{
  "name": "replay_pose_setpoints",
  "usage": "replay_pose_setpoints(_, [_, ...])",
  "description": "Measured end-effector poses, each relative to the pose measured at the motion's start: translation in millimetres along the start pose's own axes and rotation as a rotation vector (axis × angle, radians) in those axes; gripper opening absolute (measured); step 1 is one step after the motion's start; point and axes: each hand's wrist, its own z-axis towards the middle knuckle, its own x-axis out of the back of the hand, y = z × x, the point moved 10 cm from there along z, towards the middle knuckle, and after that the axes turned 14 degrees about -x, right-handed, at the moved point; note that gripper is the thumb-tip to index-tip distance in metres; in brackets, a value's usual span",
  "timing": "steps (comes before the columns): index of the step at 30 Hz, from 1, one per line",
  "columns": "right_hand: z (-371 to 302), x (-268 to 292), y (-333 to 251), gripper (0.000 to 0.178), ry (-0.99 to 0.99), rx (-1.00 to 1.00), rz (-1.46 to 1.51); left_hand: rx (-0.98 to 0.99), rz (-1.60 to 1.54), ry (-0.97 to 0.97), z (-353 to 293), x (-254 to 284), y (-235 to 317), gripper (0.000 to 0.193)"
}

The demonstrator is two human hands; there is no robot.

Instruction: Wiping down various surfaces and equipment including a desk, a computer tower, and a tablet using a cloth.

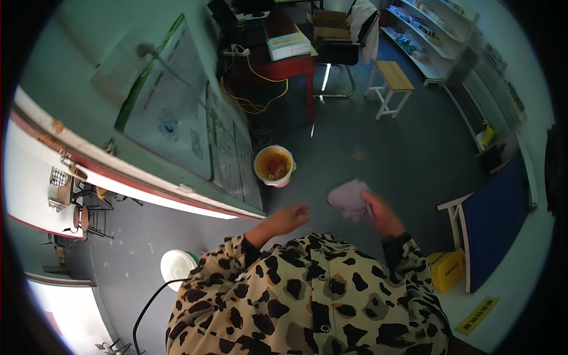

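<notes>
The right hand (387,218) is pinching a limp, pale mauve fabric cloth (348,198) by its right edge, seemingly leaving the rest loose; the left hand (287,219) is hovering empty, half uncurled.

A wooden-topped stool (394,76) stands between a black chair (338,57), bearing an open cardboard box (330,31), and white shelves (467,34); a stack of papers (289,46) lies on a red desk (310,89). At right, a yellow box (445,271) sits beside a blue panel (496,210).
</notes>
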Motion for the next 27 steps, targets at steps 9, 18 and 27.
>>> replay_pose_setpoints(9, [37.0, 26.9, -107.8, 0.044, -0.208, 0.077, -0.006, 0.068, -1.011, 0.118, 163.4, 1.2, 70.3, 0.054])
replay_pose_setpoints(18, [90.8, 89.1, -182.3, 0.039, 0.024, 0.244, 0.194, 0.009, -1.014, 0.340, 270.2, 63.5, 19.3, 0.028])
replay_pose_setpoints(27, [147.9, 115.0, -233.2, 0.040, 0.138, 0.165, 0.245, 0.075, -1.131, 0.182, 374.4, 98.9, 12.6, 0.031])
